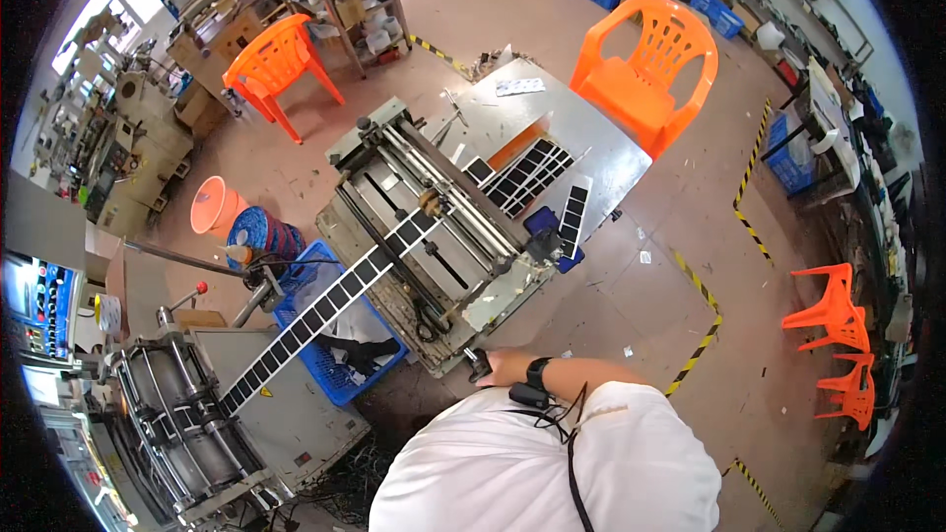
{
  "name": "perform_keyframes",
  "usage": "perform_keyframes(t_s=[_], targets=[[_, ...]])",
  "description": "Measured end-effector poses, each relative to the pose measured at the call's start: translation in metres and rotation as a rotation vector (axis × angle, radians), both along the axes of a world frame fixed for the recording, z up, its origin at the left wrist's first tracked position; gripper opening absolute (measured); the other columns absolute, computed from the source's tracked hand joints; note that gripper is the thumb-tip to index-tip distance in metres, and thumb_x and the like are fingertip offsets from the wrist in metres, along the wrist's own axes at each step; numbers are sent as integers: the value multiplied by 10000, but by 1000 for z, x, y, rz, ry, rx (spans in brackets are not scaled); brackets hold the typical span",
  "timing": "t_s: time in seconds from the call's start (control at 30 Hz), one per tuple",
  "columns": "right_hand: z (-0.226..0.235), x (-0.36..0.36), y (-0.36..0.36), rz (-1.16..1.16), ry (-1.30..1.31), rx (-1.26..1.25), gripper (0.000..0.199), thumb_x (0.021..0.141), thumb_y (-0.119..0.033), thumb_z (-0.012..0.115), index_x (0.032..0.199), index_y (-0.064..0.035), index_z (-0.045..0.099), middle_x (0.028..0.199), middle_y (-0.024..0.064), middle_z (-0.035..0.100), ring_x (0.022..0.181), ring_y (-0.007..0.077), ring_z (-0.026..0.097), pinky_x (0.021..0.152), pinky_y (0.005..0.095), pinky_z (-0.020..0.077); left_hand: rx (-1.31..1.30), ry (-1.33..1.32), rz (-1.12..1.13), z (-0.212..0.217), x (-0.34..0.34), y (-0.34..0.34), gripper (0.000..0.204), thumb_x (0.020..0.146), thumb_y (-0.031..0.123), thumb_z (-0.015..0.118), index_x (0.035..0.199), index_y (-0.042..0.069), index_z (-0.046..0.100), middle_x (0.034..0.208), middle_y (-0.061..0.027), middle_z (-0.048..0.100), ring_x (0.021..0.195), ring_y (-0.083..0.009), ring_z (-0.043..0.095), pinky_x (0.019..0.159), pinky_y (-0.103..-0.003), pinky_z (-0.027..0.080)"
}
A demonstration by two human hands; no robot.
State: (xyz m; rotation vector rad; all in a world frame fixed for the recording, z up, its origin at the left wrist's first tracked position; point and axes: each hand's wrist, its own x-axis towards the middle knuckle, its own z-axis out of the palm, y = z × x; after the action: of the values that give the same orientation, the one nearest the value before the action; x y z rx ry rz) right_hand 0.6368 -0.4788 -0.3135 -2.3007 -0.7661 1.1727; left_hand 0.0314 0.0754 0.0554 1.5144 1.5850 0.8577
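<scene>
Several strips (527, 174) lay on the table (619, 169), apparently finished; one band (340, 293), seemingly unfinished, crossed the machine (493, 310). Right hand (506, 367) curled round a knob (478, 364); left hand unseen.

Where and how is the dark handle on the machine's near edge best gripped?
The dark handle is probably best held by its outer end, from the right, where the right hand is: it juts out from the near edge of the machine.
</scene>
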Motion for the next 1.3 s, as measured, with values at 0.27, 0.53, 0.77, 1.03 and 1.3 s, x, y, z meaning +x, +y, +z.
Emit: perform_keyframes(t_s=[0.27,0.53,0.77,1.03,1.3], targets=[[-50,-4,33,79,-3,-16,763,716,-564,745,1089,91,629,1004,257,699,938,411,678,814,476,541,12,8,4,14,-28,-19,483,985,295,618,1387,73,467,1240,-88,554,1083,-194,500,884,-381,383],[-47,8,34,123,88,-53,748,667,-555,746,1054,78,654,981,266,698,925,392,687,799,476,546,9,33,-4,26,-51,-25,564,978,290,628,1460,80,423,1344,-107,532,1200,-220,484,989,-415,372],[-42,2,32,36,-24,40,585,674,-508,727,872,43,732,862,221,712,803,365,699,697,480,549,6,33,-6,28,-72,-28,603,971,291,638,1487,88,401,1393,-115,519,1258,-233,475,1041,-432,366],[-38,2,31,43,-13,8,526,678,-487,711,844,12,746,834,214,711,765,371,697,682,454,551,-15,84,98,28,-74,-27,416,956,327,659,1263,105,486,1157,-68,544,1021,-171,497,827,-361,378],[-31,9,25,58,65,-8,705,663,-532,729,1012,78,677,981,279,693,924,407,684,811,483,542,-56,116,206,16,-93,-31,282,941,362,680,1038,122,570,922,-20,569,784,-110,520,614,-291,390]])
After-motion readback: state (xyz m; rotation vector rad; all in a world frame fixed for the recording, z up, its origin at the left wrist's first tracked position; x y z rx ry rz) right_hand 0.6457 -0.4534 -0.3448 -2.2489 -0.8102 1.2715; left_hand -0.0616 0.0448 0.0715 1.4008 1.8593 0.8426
